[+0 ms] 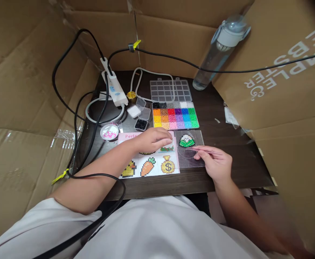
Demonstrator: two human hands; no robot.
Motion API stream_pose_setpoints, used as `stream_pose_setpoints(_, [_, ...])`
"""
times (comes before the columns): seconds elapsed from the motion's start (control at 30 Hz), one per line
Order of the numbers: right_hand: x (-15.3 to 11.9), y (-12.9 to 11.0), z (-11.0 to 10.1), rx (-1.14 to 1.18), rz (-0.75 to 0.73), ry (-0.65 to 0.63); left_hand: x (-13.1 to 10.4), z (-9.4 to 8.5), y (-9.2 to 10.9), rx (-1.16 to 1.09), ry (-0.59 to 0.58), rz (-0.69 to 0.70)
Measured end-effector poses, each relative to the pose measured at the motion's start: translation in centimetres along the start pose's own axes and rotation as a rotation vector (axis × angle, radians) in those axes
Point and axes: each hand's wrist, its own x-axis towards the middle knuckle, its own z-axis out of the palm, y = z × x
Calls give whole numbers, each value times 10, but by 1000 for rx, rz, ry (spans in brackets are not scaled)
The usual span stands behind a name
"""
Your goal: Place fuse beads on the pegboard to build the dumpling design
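My right hand (215, 162) is closed on pink tweezers (208, 150), their tips at the lower edge of a green, white and black bead figure (186, 141). That figure lies on a clear pegboard (192, 163). Resting over the upper part of the printed pattern sheet (160, 175), my left hand (156, 138) has its fingers extended and close together, with nothing visible in them. The sheet shows a carrot, a money bag and other pixel pictures, partly covered by the hand. Just behind the hands sits the sorted bead box (175, 116), its clear lid raised.
A white dish (109, 132) of pink beads, a small box of black beads (141, 125) and one of white beads (133, 111) stand left. Behind are a power strip (114, 88) and a water bottle (213, 61). Black cables hang across; cardboard walls surround the table.
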Motion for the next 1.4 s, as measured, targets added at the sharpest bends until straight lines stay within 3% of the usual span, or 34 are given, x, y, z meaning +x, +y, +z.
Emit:
stream_pose_setpoints(0.13, [3,1,2,34,30,5,0,-4,-1,-47,-108,-10])
stream_pose_setpoints(1.03, [3,2,1,-58,90,-54,1,-3,-1,-36,-117,-38])
stream_pose_setpoints(1.4, [4,2,2,-6,81,-5,0,-3,-2,-44,-106,-34])
